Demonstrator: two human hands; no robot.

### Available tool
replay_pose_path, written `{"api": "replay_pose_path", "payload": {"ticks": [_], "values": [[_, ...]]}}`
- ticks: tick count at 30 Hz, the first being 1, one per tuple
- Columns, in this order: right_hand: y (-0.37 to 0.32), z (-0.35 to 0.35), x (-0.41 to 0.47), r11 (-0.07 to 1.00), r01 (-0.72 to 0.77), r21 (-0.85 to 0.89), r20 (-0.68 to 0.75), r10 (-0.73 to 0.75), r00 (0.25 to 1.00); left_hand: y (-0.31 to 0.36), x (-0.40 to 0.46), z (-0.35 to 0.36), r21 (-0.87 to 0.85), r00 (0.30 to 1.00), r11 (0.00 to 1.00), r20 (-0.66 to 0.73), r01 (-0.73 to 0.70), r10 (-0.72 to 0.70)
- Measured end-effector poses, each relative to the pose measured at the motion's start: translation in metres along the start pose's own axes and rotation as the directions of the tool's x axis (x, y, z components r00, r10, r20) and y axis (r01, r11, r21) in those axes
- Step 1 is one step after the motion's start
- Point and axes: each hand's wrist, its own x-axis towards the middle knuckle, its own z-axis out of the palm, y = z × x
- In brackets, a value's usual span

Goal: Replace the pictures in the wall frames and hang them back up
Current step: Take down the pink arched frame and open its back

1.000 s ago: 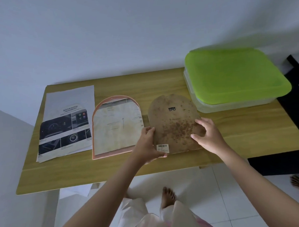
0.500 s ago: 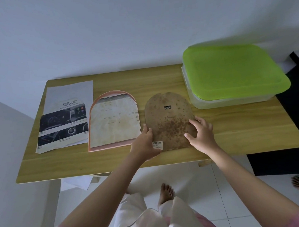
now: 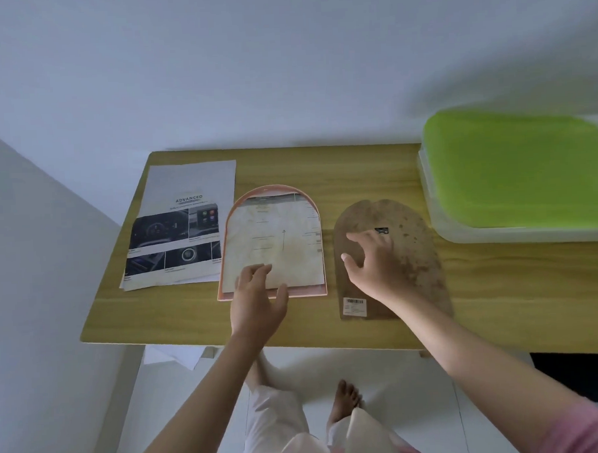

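Since the earlier frames both hands have let go of the brown backing board, which was being held at its lower corners; the left hand has crossed over to the pink arched frame, and the view has swung so the green-lidded box is now sitting at the far right edge. The left hand is lying relaxed with its fingers loosely spread, fingertips resting on the lower edge of the stained old picture that is lying inside the frame; it is gripping nothing. The right hand is hovering or resting open over the middle of the board, fingers apart and slightly bent, and whether it is actually touching the board cannot be told. The board is lying flat on the wooden table, just right of the frame and apart from it, with a barcode sticker at its near left corner and a small dark hanger near the fingertips. The frame is lying face down between the board and a printed sheet headed "ADVANCED", which is showing dark car-interior photos and touching the frame's left side. The box is sitting at the table's back right corner, near the board's top. Below the table edge, bare feet are standing on white tiles.
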Motion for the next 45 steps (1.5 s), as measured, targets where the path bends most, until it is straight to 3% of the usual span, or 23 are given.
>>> {"api": "replay_pose_path", "payload": {"ticks": [4,8,15,37,41,45], "values": [[-0.04,0.019,0.042,0.996,0.086,-0.014,0.113,-0.083,0.99,-0.036,0.015,-0.022,0.086,0.996,0.992,-0.029,0.089,-0.086],[-0.06,0.036,0.086,0.98,0.166,-0.113,0.215,-0.139,0.967,-0.058,0.021,-0.031,0.132,0.997,0.99,0.039,0.056,-0.062],[-0.063,0.054,0.127,0.941,0.18,-0.288,0.393,-0.055,0.918,-0.075,0.022,-0.028,0.1,0.995,0.995,0.097,-0.011,0.002],[-0.065,0.056,0.121,0.959,0.126,-0.254,0.287,-0.05,0.956,-0.072,0.027,-0.025,0.08,0.996,0.996,0.084,0.035,-0.042],[-0.066,0.051,0.115,0.983,0.104,-0.151,0.259,-0.062,0.964,-0.071,0.027,-0.026,0.076,0.995,0.996,0.083,0.045,-0.052],[-0.062,0.04,0.103,0.994,0.054,0.098,0.177,-0.07,0.982,-0.072,0.026,-0.025,0.068,0.995,0.996,0.078,0.052,-0.057]]}}
